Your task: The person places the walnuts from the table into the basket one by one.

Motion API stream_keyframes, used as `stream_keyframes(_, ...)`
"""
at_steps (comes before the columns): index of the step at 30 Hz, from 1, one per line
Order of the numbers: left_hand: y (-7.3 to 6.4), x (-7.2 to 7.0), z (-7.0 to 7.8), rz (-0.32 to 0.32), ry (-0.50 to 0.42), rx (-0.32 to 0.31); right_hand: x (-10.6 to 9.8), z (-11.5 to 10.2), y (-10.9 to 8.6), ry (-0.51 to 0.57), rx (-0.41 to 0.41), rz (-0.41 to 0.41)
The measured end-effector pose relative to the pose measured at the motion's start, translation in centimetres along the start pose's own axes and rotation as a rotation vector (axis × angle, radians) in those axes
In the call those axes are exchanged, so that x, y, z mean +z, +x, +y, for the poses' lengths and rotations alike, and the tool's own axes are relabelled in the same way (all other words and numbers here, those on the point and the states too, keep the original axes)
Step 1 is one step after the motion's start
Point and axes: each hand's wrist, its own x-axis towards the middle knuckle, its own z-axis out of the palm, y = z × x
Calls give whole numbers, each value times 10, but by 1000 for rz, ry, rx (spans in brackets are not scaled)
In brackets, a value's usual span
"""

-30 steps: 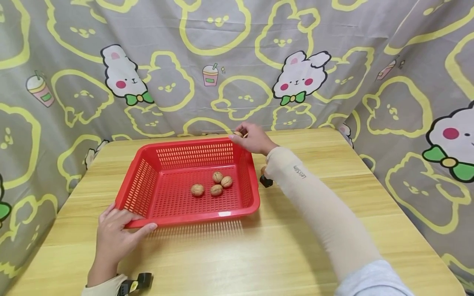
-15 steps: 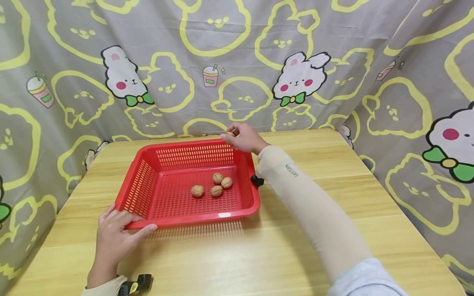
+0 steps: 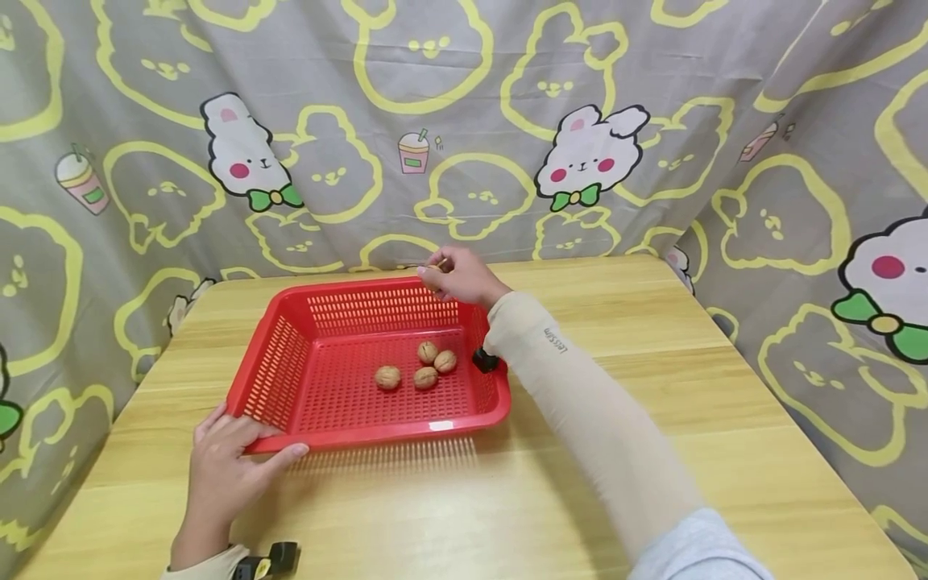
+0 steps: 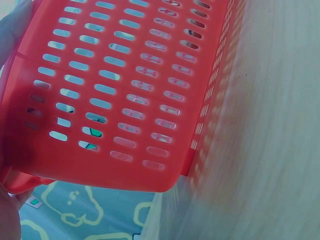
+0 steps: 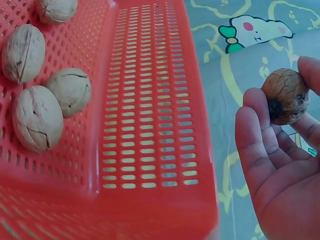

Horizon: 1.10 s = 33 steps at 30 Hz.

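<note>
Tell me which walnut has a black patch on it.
The walnut pinched in the right hand. It is darker brown with a black patch; the four walnuts in the red plastic basket look paler, with no such patch showing.

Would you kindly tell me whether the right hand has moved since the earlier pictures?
Yes: in the head view, the right hand, holding a walnut, has moved left relative to the stationary red basket.

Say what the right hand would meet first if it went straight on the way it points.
Probably the patterned curtain: the right hand, pinching a walnut, points forward and left near the red basket's far rim. Depth is unclear; the rim could come first.
</note>
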Motion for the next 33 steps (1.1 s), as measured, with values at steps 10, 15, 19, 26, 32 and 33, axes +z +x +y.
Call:
stream_keyframes(10, -1, 0, 0, 1, 3, -3, 17, 14, 5, 90, 59, -2)
stream_keyframes(15, -1, 0, -1, -4, 5, -6, 22, 24, 4, 76, 94, -26)
stream_keyframes(19, 0, 0, -1, -15, 16, -11, 24, 27, 5, -56, 86, -47)
stream_keyframes(26, 0, -1, -1, -21, 22, -10, 28, 28, 6, -386, 35, -221)
stream_keyframes(32, -1, -1, -1, -19, 18, -12, 33, 29, 6, -549, 26, -336)
stream_keyframes(33, -1, -1, -1, -17, 19, -9, 33, 29, 6, -564, 28, -341)
